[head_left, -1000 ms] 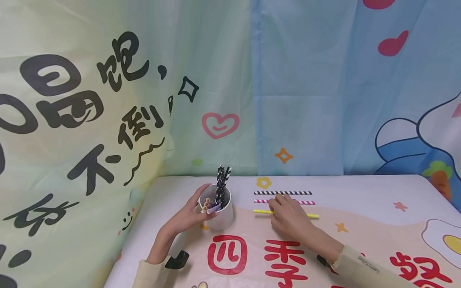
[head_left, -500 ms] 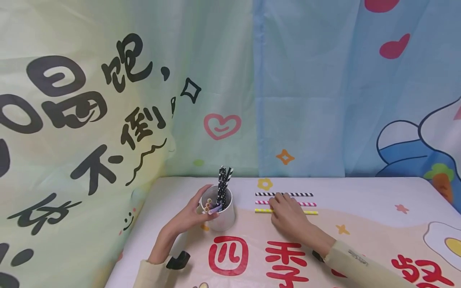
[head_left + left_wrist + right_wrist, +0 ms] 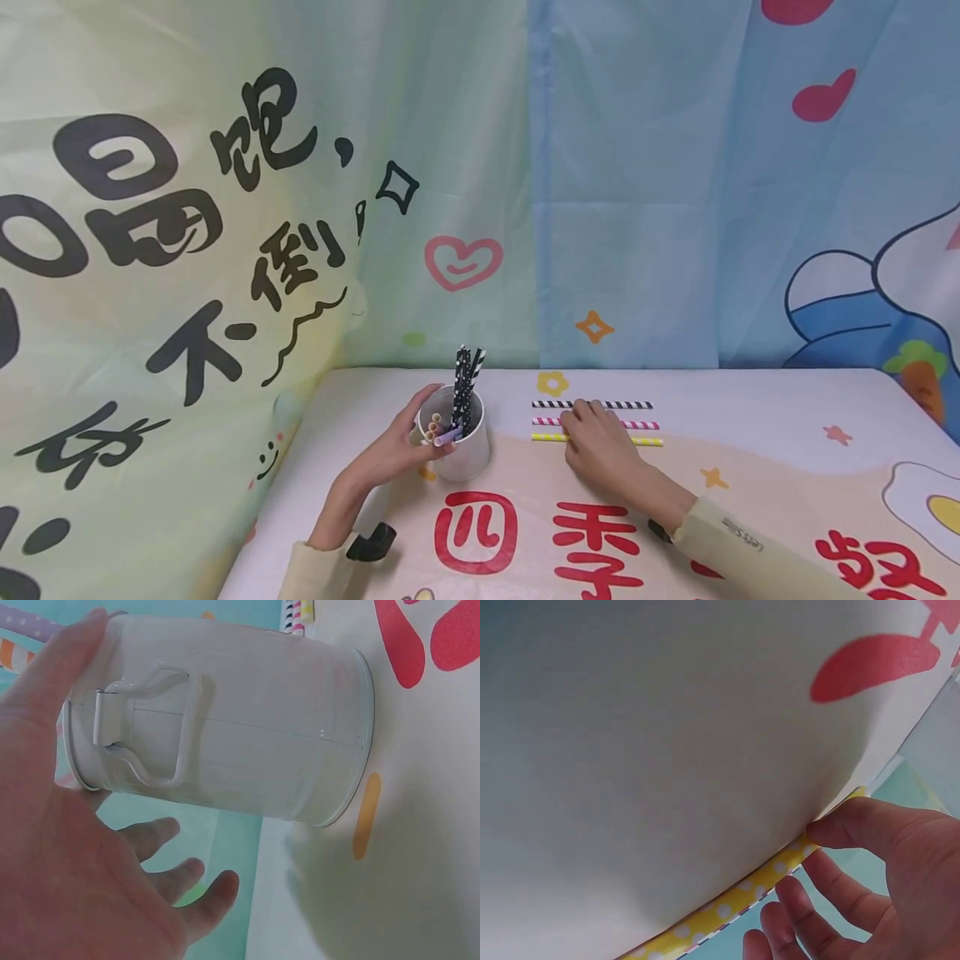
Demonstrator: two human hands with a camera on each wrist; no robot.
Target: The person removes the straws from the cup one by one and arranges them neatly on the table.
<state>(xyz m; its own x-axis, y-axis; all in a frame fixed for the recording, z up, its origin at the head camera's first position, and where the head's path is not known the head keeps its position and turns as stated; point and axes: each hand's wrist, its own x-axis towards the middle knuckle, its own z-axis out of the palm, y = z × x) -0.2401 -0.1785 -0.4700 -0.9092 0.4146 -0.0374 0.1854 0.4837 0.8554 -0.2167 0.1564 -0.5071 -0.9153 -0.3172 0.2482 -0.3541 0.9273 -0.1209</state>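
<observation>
A white metal cup [image 3: 467,462] with a folding wire handle [image 3: 184,731] stands upright on the table, holding black-patterned straws [image 3: 461,392], a purple straw [image 3: 447,437] and orange-striped straws [image 3: 13,655]. My left hand [image 3: 401,446] grips it by the rim, thumb and index finger on opposite sides, the other fingers spread free. To the right, a black-and-white striped straw [image 3: 628,405], a pink-and-white striped straw [image 3: 643,425] and a yellow dotted straw [image 3: 547,437] lie in parallel rows. My right hand [image 3: 603,446] reaches over them, pinching the yellow straw between thumb and fingers; it covers their middles.
A printed cloth with red characters [image 3: 476,533] covers the table [image 3: 750,400]. Behind its back edge hangs a blue-green patterned curtain [image 3: 622,250], and a yellowish one with black lettering [image 3: 187,467] hangs along the left.
The yellow straw's right end has swung away from me, so it now lies nearly parallel to the other two. My left hand keeps its grip on the cup.
</observation>
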